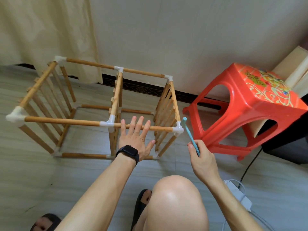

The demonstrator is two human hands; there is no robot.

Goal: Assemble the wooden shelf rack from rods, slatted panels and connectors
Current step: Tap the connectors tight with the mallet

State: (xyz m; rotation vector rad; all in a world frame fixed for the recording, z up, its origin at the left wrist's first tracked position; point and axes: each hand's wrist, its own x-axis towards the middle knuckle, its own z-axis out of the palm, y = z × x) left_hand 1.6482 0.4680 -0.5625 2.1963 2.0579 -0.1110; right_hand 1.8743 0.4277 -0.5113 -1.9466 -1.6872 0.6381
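Rack [115,100] on floor [50,172], near the wall [183,39]. Left hand [135,140] flat on near top rod [160,129], fingers [138,125] straight and apart. Right hand [202,157] pinching hammer [190,135], head beside near right connector [178,130]. Risk, probably: glancing blow, cracking connector or reaching left fingers.

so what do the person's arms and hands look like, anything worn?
Both forearms bare, no sleeves in view, no gloves. Left hand: a black smartwatch on the wrist, rectangular dark face, black band. Right hand: nothing on it or its wrist. No rings visible.
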